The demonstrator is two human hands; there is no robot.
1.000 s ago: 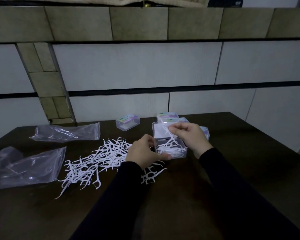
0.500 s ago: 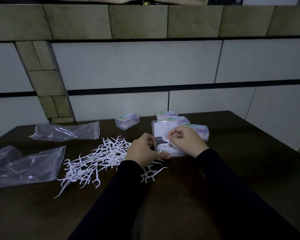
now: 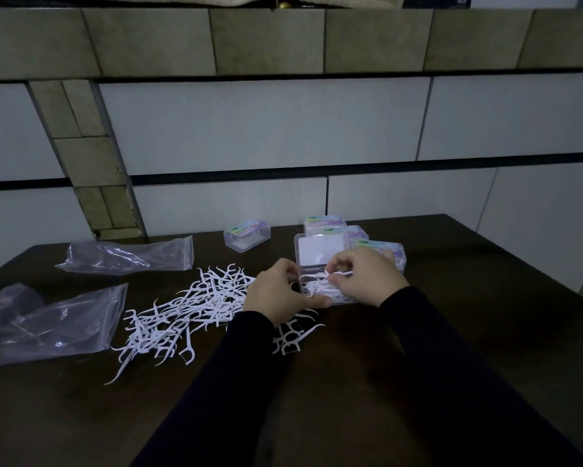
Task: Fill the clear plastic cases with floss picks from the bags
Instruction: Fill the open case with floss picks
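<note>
Open case [image 3: 320, 254] mid-table, loose floss picks [image 3: 182, 311] left of it, bags [image 3: 128, 256] farther left, closed cases [image 3: 247, 234] behind.

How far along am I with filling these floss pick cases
Done: three closed cases behind the open one look filled. In hand: your left hand steadies the open case while your right hand tucks picks in. Left: the loose pile and a closed case set apart, contents unclear.

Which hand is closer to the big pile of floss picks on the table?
Left. The left hand sits right at the pile of floss picks, at its right edge. The right hand is farther right, over the open case.
</note>
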